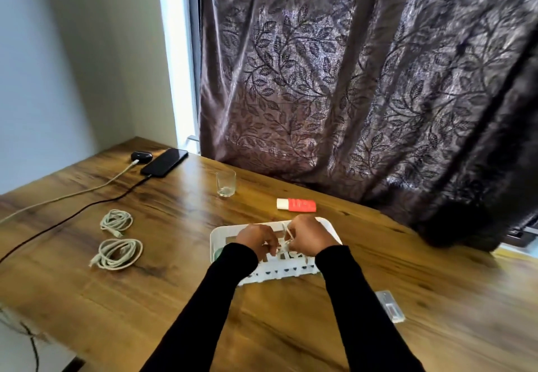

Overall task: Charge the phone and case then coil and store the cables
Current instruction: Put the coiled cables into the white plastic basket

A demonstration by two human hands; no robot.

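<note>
hands: left hand [256, 240] and right hand [307, 239] both pinch a white cable [286, 237] over the basket [326, 223], lower centre, probably winding it so it drops straight in

phone [164, 162] + case [141, 156]: upper left, plugged in

coils [116, 220]: two, left, waiting to be stored

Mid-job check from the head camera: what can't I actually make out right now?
- Thin white cable between the hands: left hand and right hand cover most of it; coil state unclear.
- White slotted plastic basket: the hands and black sleeves hide its contents.
- White charging cable and black charging cable: cut off at the left edge, plugs unseen.
- Small clear plastic box: blurred.
</note>
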